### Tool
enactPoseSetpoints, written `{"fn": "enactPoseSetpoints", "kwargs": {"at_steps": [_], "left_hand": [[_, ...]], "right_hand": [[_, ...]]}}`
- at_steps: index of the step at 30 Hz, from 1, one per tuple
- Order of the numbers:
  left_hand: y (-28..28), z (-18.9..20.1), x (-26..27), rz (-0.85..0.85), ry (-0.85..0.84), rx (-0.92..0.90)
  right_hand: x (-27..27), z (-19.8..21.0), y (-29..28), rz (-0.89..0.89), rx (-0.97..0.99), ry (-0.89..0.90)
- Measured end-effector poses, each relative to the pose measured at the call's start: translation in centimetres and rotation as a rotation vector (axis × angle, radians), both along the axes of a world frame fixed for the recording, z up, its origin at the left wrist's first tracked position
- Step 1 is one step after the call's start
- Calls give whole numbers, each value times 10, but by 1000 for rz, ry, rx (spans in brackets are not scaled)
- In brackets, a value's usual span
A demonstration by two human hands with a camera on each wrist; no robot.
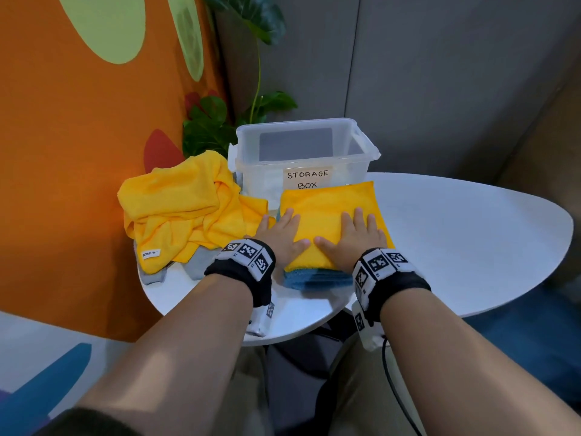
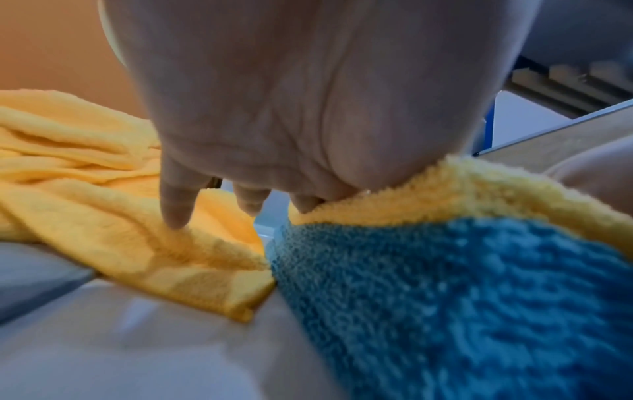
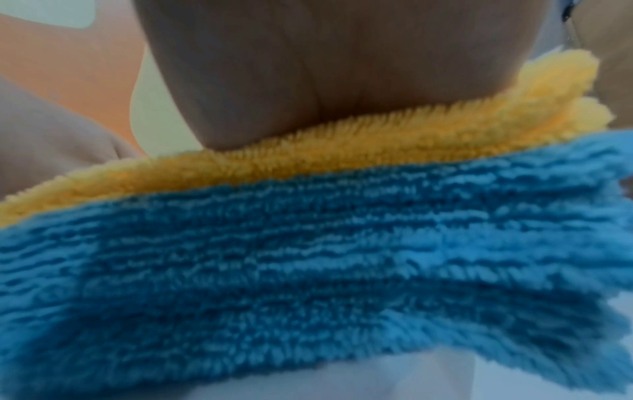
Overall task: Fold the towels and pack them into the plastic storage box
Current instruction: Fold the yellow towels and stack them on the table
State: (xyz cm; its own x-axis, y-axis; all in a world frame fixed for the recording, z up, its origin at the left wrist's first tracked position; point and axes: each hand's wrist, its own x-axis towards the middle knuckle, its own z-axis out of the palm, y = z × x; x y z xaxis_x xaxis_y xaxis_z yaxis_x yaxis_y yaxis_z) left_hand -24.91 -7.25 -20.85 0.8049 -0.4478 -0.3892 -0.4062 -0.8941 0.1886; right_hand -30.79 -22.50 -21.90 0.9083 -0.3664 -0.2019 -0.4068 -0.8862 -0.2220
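Both hands, left hand (image 1: 280, 231) and right hand (image 1: 354, 238), press flat-fingered on the folded yellow towel (image 1: 330, 215); wrist views reveal blue towels (image 3: 308, 257) stacked beneath.

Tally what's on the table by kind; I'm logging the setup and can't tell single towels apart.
Folded towel stack: 1
Loose towel heap: 1
Storage box: 1
Total: 3

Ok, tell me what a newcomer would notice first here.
Both hands, left hand and right hand, press flat on a folded yellow towel atop blue towels at the table's near edge. Left of them lies a crumpled yellow heap; behind stands a clear storage box.
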Motion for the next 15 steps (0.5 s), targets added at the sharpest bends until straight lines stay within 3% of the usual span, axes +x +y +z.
{"fn": "enactPoseSetpoints", "kwargs": {"at_steps": [6,11,15], "left_hand": [[0,9,-5,-68,-58,30],[3,-3,6,7,-24,-17],[12,5,6,19,-100,-50]], "right_hand": [[2,2,0,0,-6,18],[3,5,1,3,-6,31],[3,13,2,-2,-14,49]]}}
